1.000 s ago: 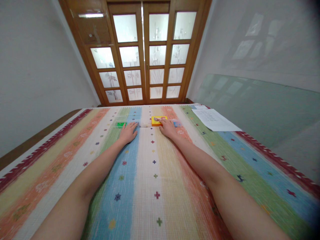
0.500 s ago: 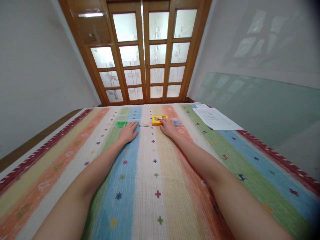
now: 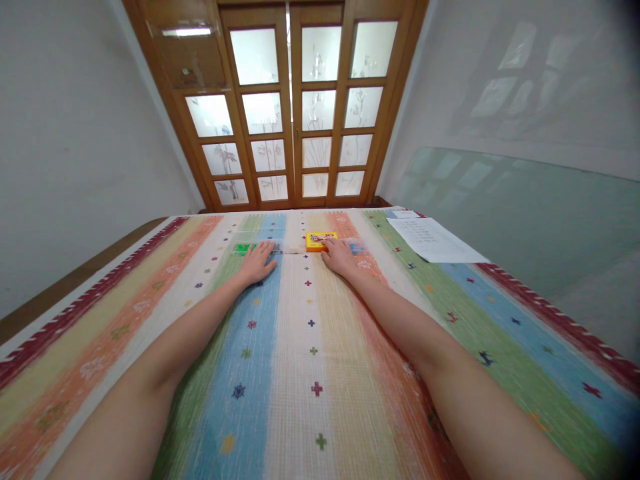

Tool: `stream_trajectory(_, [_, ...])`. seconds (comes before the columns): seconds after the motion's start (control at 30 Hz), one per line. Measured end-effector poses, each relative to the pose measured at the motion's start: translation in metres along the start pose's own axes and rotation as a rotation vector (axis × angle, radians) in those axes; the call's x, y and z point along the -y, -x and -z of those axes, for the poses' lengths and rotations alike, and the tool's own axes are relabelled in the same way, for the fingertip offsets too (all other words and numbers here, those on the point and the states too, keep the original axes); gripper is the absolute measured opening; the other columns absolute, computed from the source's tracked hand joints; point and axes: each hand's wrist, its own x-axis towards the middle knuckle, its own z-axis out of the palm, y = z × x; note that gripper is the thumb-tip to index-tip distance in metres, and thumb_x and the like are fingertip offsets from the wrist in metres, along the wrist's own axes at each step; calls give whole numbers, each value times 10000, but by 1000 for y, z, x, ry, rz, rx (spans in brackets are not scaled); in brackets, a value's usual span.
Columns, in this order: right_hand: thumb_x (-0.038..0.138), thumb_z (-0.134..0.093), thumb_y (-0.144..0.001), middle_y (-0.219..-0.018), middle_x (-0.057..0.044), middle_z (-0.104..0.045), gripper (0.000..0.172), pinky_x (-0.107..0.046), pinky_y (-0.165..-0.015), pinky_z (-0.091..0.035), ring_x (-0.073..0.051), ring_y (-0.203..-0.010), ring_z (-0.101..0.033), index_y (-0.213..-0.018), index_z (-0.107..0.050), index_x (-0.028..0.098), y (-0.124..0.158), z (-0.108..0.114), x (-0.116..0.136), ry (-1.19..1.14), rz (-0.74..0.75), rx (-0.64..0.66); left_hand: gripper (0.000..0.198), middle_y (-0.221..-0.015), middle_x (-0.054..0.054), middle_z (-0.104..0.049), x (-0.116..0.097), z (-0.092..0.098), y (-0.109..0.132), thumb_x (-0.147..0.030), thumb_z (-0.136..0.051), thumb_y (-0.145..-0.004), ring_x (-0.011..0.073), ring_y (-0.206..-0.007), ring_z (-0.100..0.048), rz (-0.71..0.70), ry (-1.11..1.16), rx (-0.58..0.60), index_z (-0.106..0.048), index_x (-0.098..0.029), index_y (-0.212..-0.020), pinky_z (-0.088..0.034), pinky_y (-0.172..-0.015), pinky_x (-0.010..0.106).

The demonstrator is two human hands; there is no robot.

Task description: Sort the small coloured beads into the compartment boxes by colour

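My left hand [image 3: 257, 263] lies palm down with its fingers spread, over part of a flat clear plastic piece near the table's far side. A small green item [image 3: 245, 249] shows just left of those fingers. My right hand [image 3: 341, 257] rests with its fingers stretched forward, their tips at the right front of a small yellow box [image 3: 315, 243] with printing on its top. To the right of that hand, a blue item [image 3: 357, 247] lies with clear plastic about it, partly hidden. What lies under either palm is hidden.
A striped, patterned cloth [image 3: 290, 373] covers the table. White printed sheets [image 3: 434, 240] lie at the far right. Beyond the table stand wooden doors [image 3: 295, 133] with frosted panes, and a greenish glass panel [image 3: 500, 200] leans at the right wall.
The view has shifted very slightly. Both hands and the yellow box keep their places relative to each other.
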Motion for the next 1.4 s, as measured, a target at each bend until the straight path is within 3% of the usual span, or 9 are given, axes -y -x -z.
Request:
stream_trajectory(0.13, [259,-550,-1018,-1515,-150,-630,461,-465,-1202,-374,-311,-1429,-528,-1462,-638,174,1,2,1,-1,5,-1,598,-1702,139,-441,22,27,-18,-365,-475,-1045,310,-1588,-381,66,18,-261,-488,-181,-1614,-282,-1322,531])
stream_trajectory(0.2, [269,-552,-1020,-1511,-145,-633,451,-463,-1200,-377,-309,-1414,-538,-1452,-647,182,2,4,1,-6,5,-5,588,-1665,147,-491,38,39,-26,-297,-479,-1019,316,-1560,-418,106,2,-304,-516,-167,-1590,-306,-1306,543])
stream_trajectory(0.3, [273,-550,-1023,-1507,-139,-635,450,-464,-1202,-375,-307,-1398,-548,-1454,-646,188,2,5,2,-8,2,0,600,-1599,153,-567,60,47,-28,-246,-496,-981,339,-1510,-475,157,-34,-249,-536,-173,-1576,-333,-1273,586])
stream_trajectory(0.4, [280,-552,-1025,-1514,-142,-627,444,-460,-1198,-377,-307,-1406,-539,-1449,-649,190,2,5,2,-11,-1,9,554,-1544,131,-625,73,46,-15,-270,-492,-987,321,-1447,-541,152,-84,-144,-586,-185,-1527,-377,-1246,526])
stream_trajectory(0.57, [282,-547,-1027,-1546,-145,-600,456,-466,-1196,-376,-313,-1430,-516,-1463,-640,192,1,5,2,-18,4,12,543,-1577,120,-598,76,39,17,-296,-467,-1010,299,-1475,-518,102,-141,-59,-592,-179,-1526,-338,-1271,487])
stream_trajectory(0.73, [280,-524,-1029,-1531,-143,-612,462,-484,-1193,-381,-317,-1404,-535,-1468,-637,194,2,5,2,-10,-8,24,569,-1684,57,-485,77,33,34,-384,-447,-1046,277,-1562,-422,133,-145,17,-524,-276,-1599,-289,-1301,498])
stream_trajectory(0.93, [278,-533,-1022,-1538,-145,-609,472,-479,-1193,-391,-318,-1404,-541,-1473,-637,188,2,5,3,-3,-7,13,595,-1722,90,-423,80,24,37,-444,-410,-1085,268,-1610,-343,165,-147,34,-448,-255,-1648,-236,-1318,510])
stream_trajectory(1.17, [267,-531,-1019,-1529,-158,-615,482,-481,-1197,-385,-313,-1433,-519,-1482,-623,166,1,3,1,-5,4,7,684,-1775,134,-294,84,14,35,-538,-387,-1093,317,-1643,-263,178,-136,65,-356,-218,-1697,-204,-1318,558])
stream_trajectory(1.4, [261,-526,-1021,-1529,-149,-619,480,-489,-1202,-378,-318,-1444,-510,-1483,-624,183,2,4,2,-13,2,7,740,-1800,108,-228,84,13,35,-640,-371,-1072,345,-1662,-210,177,-134,95,-329,-276,-1715,-208,-1314,590])
